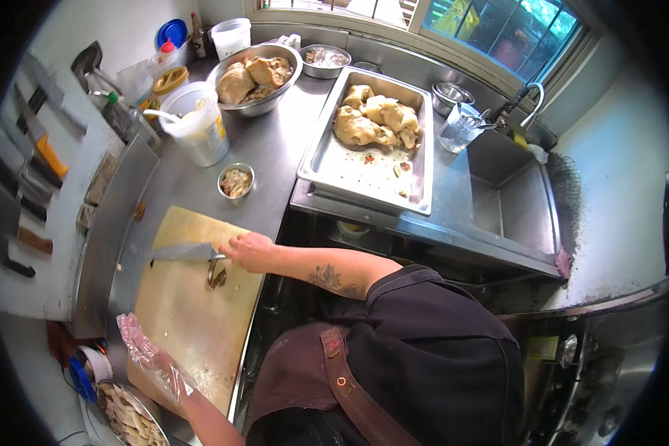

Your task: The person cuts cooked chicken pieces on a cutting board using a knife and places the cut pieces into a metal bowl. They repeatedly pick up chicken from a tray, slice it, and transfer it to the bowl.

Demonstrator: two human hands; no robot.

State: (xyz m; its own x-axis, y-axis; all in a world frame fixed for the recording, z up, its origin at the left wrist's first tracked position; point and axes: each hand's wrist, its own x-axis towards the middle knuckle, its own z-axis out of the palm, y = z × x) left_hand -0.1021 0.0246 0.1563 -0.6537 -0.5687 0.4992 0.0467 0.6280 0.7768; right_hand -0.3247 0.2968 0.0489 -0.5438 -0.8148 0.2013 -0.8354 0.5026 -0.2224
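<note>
My right hand [249, 252], bare, grips the handle of a wide-bladed kitchen knife [184, 252]. Its blade is low over the upper part of a yellowed cutting board [195, 323], pointing left. Just below the handle, small dark brown food scraps [217, 277] are on the board. My left hand [150, 351] wears a clear plastic glove and holds nothing, its fingers extended over the board's lower left edge. Beyond the board's far end stands a small metal bowl [236, 182] of chopped food.
A steel tray [368, 192] holds cooked meat pieces; a large metal bowl [292, 83] holds more. A white tub [195, 139] with a spoon stands near the wall. Knives [50, 153] hang at left. Sliced food [128, 415] fills a container below my left hand. A sink [513, 195] lies right.
</note>
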